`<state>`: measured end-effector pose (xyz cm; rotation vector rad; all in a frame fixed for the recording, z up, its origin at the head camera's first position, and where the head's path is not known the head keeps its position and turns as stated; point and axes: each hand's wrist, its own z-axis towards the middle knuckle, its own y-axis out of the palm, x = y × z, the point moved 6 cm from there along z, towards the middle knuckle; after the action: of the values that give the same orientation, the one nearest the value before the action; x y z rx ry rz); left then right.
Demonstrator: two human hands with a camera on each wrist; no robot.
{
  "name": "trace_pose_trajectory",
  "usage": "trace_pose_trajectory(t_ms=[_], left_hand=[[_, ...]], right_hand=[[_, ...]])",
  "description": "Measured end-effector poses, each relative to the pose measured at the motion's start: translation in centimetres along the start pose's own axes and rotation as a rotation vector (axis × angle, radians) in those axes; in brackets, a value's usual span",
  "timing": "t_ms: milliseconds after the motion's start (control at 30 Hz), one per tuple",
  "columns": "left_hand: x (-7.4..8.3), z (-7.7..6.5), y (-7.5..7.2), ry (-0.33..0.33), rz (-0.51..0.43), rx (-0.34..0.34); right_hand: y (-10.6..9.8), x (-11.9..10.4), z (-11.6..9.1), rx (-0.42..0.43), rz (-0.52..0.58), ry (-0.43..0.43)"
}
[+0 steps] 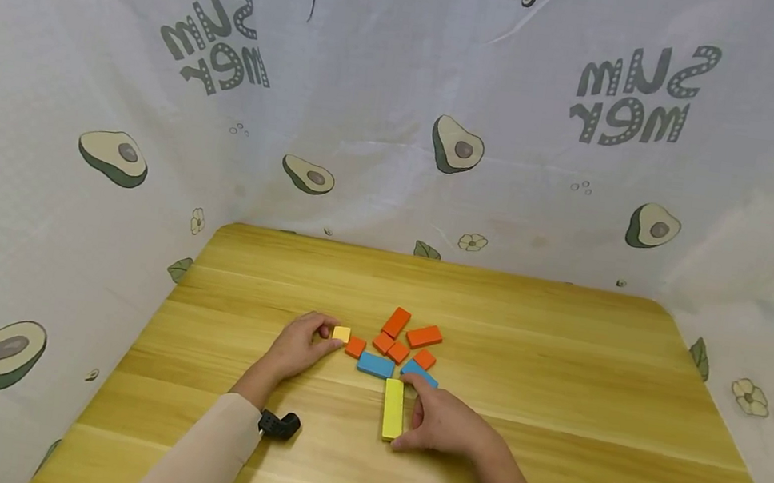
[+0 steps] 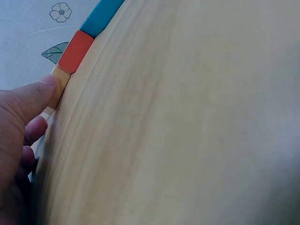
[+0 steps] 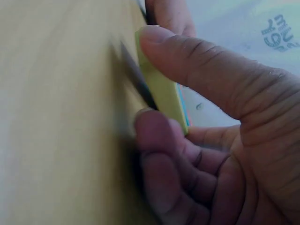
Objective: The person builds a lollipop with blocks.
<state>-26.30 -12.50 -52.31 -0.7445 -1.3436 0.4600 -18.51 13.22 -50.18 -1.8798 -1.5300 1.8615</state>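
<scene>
My left hand (image 1: 296, 350) pinches a small light-orange block (image 1: 342, 335) between thumb and index finger. That block meets a small red-orange block (image 2: 76, 51) in the left wrist view, and a blue block (image 2: 101, 18) follows in line. My right hand (image 1: 449, 424) grips a long yellow block (image 1: 393, 410) by its two ends, thumb at the near end and index finger at the far end. The yellow block points away from me, just below a blue block (image 1: 376, 365). A second blue block (image 1: 420, 373) lies by the right fingertips, partly covered.
Beyond the blue blocks lie two longer red-orange blocks (image 1: 396, 322) and several small square ones (image 1: 398, 352). All are on a wooden table (image 1: 561, 359). A printed white cloth (image 1: 391, 89) hangs round its back and sides.
</scene>
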Motion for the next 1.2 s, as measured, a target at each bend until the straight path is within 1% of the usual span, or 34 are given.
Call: trace_pose_trajectory(t_ms=[133, 267, 467, 633, 700, 800, 900, 933, 1000, 1067, 1133, 1200], left_hand=[[0.0, 0.0, -0.1, 0.003, 0.003, 0.008], [-0.2, -0.1, -0.1, -0.009, -0.020, 0.010], [-0.4, -0.4, -0.2, -0.018, -0.099, 0.052], [-0.3, -1.0, 0.0, -0.007, -0.143, 0.078], [-0.1, -1.5, 0.1, -0.009, -0.185, 0.081], [0.3, -2.4, 0.5, -0.026, -0.291, 0.082], [1.0, -3.5, 1.4, -0.036, -0.376, 0.040], [1.4, -3.8, 1.7, -0.029, -0.382, 0.020], [2.2, -4.4, 2.4, 0.005, -0.361, -0.028], [3.1, -4.7, 3.1, 0.049, -0.298, -0.064], [3.9, -4.7, 3.5, 0.106, -0.203, -0.068], [4.6, -4.7, 3.7, 0.156, -0.112, -0.049]], right_hand=[[-0.2, -0.5, -0.1, -0.013, 0.008, 0.002], [-0.2, -0.7, 0.0, -0.015, -0.005, 0.011], [-0.1, -0.6, 0.1, -0.009, -0.007, 0.030], [0.1, -0.5, 0.3, -0.010, -0.005, 0.027], [0.1, -0.4, 0.4, -0.014, 0.000, 0.026], [0.2, -0.3, 0.5, -0.021, 0.010, 0.024], [0.3, -0.3, 0.5, -0.028, 0.023, 0.024], [0.3, -0.3, 0.5, -0.029, 0.025, 0.024], [0.3, -0.2, 0.4, -0.029, 0.027, 0.024], [0.3, -0.2, 0.4, -0.028, 0.030, 0.026], [0.3, -0.1, 0.4, -0.026, 0.030, 0.029], [0.2, -0.2, 0.5, -0.025, 0.025, 0.025]])
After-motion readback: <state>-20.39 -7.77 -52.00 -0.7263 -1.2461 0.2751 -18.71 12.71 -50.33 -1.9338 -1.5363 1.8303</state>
